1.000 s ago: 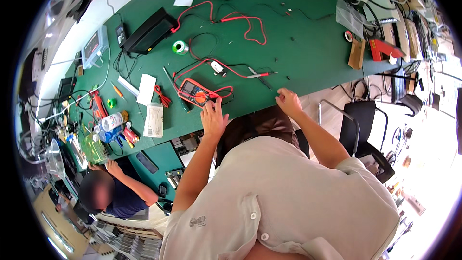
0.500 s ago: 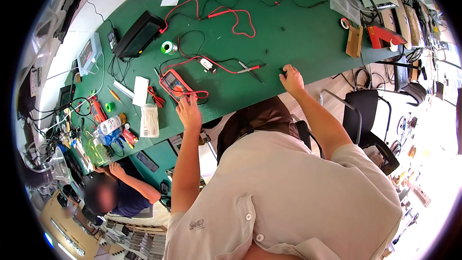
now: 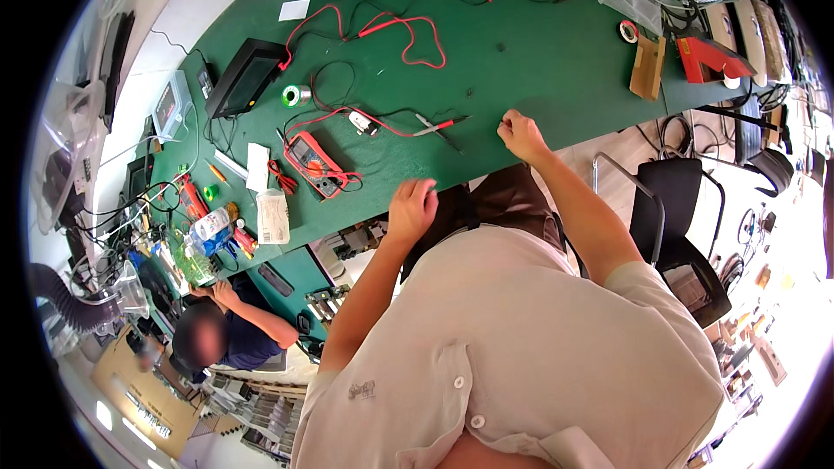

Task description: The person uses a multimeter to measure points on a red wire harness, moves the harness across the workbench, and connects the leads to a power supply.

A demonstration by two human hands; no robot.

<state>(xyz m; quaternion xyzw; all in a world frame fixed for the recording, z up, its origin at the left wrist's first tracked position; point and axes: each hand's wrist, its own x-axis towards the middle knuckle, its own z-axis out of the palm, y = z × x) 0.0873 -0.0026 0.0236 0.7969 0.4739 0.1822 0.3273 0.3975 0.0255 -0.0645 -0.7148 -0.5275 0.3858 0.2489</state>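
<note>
Green workbench (image 3: 539, 61) stretching across the upper part of the head view, its near edge running just under both of your hands. Your left hand (image 3: 411, 208): resting at the bench edge, fingers loosely curled, nothing in it. Your right hand (image 3: 521, 134): set on the green surface, fingers drawn together as if pinching; whether anything small sits between them cannot be made out. Between your hands and a little beyond: a red probe (image 3: 439, 127) lying flat, its red lead trailing away to your left. Beyond your left hand, near it: an orange multimeter (image 3: 314, 161), face up, with red wire looped beside it. Further off on that side: a solder spool (image 3: 294, 95) and a black box (image 3: 247, 78) tilted on the bench. Well beyond your right hand: a looped red cable (image 3: 408, 35). Far to your right: a wooden block (image 3: 647, 68) and a roll of tape (image 3: 628, 31). Lower left, well apart from your left hand: another person (image 3: 228, 330) in a dark shirt, hands at a cluttered stretch of bench. Right of your right arm: a black chair (image 3: 669, 226).
</note>
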